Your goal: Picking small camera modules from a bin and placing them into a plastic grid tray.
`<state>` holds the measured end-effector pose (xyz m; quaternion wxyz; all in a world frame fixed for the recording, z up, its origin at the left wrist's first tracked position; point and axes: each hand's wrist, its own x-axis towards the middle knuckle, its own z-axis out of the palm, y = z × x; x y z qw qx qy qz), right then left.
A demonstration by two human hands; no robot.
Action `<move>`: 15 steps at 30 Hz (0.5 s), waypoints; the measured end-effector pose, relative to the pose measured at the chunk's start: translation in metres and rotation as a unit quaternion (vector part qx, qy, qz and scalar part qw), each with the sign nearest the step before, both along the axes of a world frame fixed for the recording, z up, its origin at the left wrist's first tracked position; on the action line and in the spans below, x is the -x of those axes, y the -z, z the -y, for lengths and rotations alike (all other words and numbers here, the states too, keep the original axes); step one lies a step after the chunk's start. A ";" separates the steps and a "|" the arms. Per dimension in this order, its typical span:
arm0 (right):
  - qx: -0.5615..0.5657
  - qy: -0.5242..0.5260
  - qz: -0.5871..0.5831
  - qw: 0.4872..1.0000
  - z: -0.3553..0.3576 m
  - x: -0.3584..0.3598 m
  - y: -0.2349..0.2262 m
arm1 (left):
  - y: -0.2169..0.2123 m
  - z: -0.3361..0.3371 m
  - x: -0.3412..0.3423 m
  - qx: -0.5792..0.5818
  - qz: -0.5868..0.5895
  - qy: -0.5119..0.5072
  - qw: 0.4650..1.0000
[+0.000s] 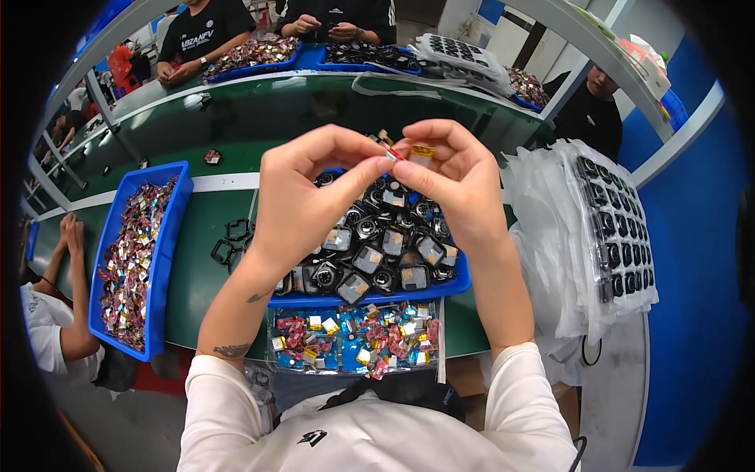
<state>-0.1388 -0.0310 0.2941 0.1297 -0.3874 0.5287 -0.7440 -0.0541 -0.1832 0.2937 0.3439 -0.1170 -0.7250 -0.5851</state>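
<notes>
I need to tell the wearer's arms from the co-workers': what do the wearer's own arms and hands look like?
Bare left hand and right hand, no gloves or rings visible. Short white sleeves end near the elbows. The left forearm carries small dark tattoos.

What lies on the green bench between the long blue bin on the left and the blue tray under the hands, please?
In the head view, a few empty black square frames lie on the green bench between the long blue bin and the blue tray.
</notes>
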 end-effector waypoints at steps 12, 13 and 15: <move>-0.031 -0.001 0.043 0.999 -0.015 0.024 0.003 | 0.001 -0.005 0.010 0.206 -0.070 -0.124 0.968; -0.046 -0.007 0.067 0.997 -0.017 0.027 0.005 | -0.002 -0.006 0.010 0.291 -0.125 -0.134 0.939; -0.048 -0.001 0.071 0.996 -0.017 0.024 0.007 | -0.001 -0.010 0.012 0.343 -0.135 -0.154 0.916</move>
